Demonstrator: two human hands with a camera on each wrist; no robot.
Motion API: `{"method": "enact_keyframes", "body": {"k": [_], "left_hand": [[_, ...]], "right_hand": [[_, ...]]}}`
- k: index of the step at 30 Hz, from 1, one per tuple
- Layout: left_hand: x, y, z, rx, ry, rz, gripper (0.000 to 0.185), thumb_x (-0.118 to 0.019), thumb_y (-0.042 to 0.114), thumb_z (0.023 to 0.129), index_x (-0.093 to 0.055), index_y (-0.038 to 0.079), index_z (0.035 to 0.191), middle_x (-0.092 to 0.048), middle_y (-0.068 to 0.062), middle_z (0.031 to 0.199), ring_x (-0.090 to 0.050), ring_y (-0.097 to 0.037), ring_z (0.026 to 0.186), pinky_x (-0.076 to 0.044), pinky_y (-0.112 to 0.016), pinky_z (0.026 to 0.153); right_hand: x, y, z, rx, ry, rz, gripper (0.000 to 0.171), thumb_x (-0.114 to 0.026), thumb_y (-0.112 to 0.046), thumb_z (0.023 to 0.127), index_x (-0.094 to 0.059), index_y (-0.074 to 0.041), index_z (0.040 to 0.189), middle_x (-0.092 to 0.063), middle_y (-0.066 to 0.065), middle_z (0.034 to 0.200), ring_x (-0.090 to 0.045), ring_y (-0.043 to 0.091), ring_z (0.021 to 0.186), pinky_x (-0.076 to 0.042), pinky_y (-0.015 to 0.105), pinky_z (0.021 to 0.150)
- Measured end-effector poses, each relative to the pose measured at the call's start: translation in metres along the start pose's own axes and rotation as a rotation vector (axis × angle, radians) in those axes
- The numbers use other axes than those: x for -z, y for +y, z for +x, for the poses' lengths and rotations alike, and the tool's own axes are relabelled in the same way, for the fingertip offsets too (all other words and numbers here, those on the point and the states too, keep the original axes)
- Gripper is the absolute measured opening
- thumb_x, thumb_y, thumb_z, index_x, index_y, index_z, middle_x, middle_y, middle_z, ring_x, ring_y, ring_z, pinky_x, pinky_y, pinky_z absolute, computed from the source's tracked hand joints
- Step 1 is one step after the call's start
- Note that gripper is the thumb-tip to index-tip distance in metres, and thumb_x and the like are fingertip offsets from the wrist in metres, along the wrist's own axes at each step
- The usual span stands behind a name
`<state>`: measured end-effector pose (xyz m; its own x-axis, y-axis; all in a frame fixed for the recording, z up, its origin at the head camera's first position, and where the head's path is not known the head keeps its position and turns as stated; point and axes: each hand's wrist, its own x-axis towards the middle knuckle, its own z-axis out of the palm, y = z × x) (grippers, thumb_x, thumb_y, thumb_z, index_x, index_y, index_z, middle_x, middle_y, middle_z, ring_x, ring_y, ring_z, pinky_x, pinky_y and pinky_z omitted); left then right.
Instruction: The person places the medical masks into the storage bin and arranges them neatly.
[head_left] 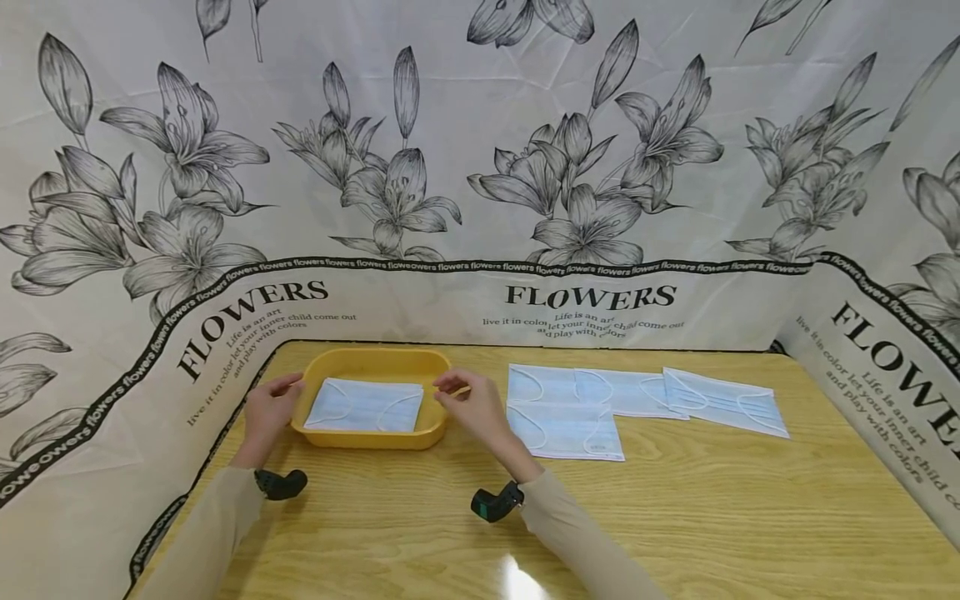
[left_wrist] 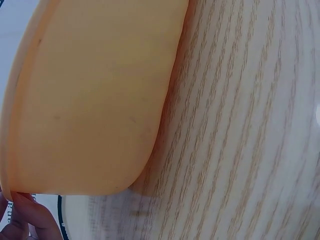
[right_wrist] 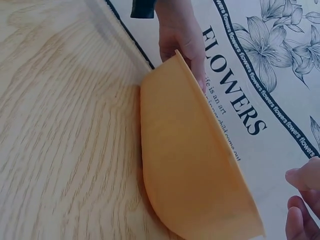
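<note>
A yellow plastic basin [head_left: 367,439] stands on the left part of the table, with a light blue face mask [head_left: 365,406] lying flat inside; whether more masks lie under it cannot be told. At the basin's left side, my left hand [head_left: 268,417] pinches the rim between thumb and fingers. My right hand [head_left: 480,412] hovers by the right rim, fingers loosely bent and holding nothing; the right wrist view shows these fingertips [right_wrist: 297,220] apart from the basin. Right of that hand, several more face masks [head_left: 566,432] lie flat, partly overlapping.
The wooden table [head_left: 720,508] has a floral-printed cloth [head_left: 450,312] standing along its back and sides. The basin sits near the left and back edges. A black device [head_left: 497,503] is strapped at the right wrist, another [head_left: 282,485] at the left.
</note>
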<state>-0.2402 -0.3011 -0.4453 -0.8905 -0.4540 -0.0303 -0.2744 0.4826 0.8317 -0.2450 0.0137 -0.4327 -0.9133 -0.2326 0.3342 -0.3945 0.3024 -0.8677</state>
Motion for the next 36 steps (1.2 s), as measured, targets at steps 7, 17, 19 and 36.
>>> {"method": "enact_keyframes", "body": {"k": [7,17,19,36], "left_hand": [[-0.001,-0.001,0.002,0.003,-0.002,0.012,0.037,-0.055,0.027,0.098,-0.063,0.005,0.127,-0.060,-0.021,0.126,-0.056,-0.028,0.108,-0.041,-0.012,0.060],[-0.001,-0.001,0.003,0.005,0.016,0.021,0.036,-0.057,0.025,0.096,-0.065,0.005,0.125,-0.062,-0.021,0.119,-0.055,-0.023,0.098,-0.042,-0.015,0.057],[-0.001,-0.001,0.003,0.004,0.018,0.021,0.036,-0.057,0.026,0.096,-0.065,0.005,0.124,-0.063,-0.021,0.119,-0.055,-0.024,0.098,-0.042,-0.016,0.056],[-0.002,0.000,0.000,-0.008,0.036,0.023,0.034,-0.058,0.023,0.096,-0.066,0.003,0.123,-0.063,-0.022,0.117,-0.055,-0.020,0.089,-0.042,-0.017,0.054]], "right_hand": [[0.014,0.002,-0.005,0.010,0.001,-0.043,0.012,-0.073,-0.002,0.083,-0.073,-0.004,0.094,-0.071,0.007,0.087,-0.065,0.020,0.083,-0.053,0.025,0.068],[0.035,0.003,-0.014,0.017,0.014,-0.093,0.011,-0.073,-0.006,0.084,-0.073,-0.009,0.094,-0.072,0.006,0.088,-0.065,0.019,0.084,-0.053,0.027,0.069],[0.039,0.004,-0.017,0.014,0.014,-0.099,0.010,-0.074,-0.006,0.083,-0.073,-0.009,0.093,-0.071,0.005,0.088,-0.065,0.018,0.084,-0.053,0.027,0.069],[0.073,0.017,-0.036,0.015,0.024,-0.168,0.012,-0.074,-0.005,0.082,-0.072,-0.011,0.091,-0.070,0.002,0.086,-0.063,0.015,0.082,-0.053,0.026,0.067]]}}
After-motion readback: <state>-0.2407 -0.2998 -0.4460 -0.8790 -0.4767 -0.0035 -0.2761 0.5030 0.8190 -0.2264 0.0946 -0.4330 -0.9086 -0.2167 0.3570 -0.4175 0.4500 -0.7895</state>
